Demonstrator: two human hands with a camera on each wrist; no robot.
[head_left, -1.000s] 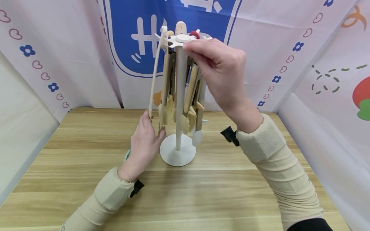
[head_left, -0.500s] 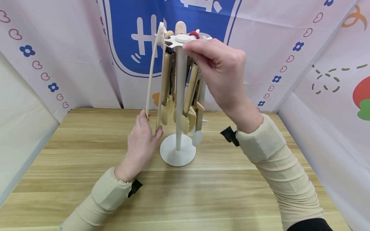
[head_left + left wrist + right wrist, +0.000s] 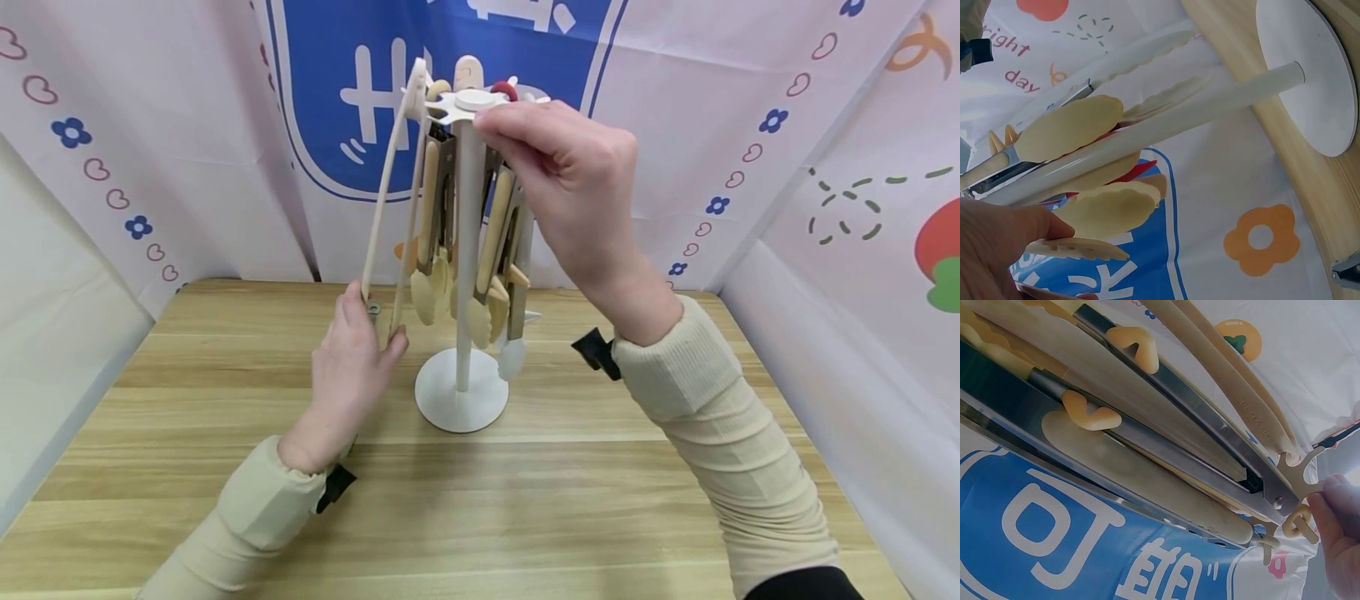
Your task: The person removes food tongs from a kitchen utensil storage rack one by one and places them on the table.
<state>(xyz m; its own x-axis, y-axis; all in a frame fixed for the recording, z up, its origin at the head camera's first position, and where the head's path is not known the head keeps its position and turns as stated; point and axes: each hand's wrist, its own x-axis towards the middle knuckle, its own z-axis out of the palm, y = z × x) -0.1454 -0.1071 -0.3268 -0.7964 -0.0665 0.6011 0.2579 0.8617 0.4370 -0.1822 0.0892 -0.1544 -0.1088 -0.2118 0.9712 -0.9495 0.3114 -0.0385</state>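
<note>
My left hand (image 3: 347, 358) grips the lower ends of slim beige tongs (image 3: 384, 187), thumb on one arm and fingers on the other. The tongs lean down to the left, with their joined top beside the left of the white hook rack (image 3: 474, 102); I cannot tell whether they touch a hook. In the left wrist view, the thumb of the left hand (image 3: 997, 244) lies along a scalloped tip (image 3: 1088, 248). My right hand (image 3: 581, 187) pinches the rack's edge at the top of the white stand (image 3: 465, 250), also visible in the right wrist view as a hand (image 3: 1342, 531).
Several metal tongs (image 3: 1204, 419) with cream tips hang around the pole. A round white base (image 3: 461, 408) stands on the wooden table (image 3: 562, 500). A small metal piece (image 3: 373, 309) shows behind my left hand. Printed cloth (image 3: 652, 100) hangs behind.
My left hand has moved left and slightly down with the lower ends of the beige tongs, so the tongs tilt more. My right hand and the stand stay put.
</note>
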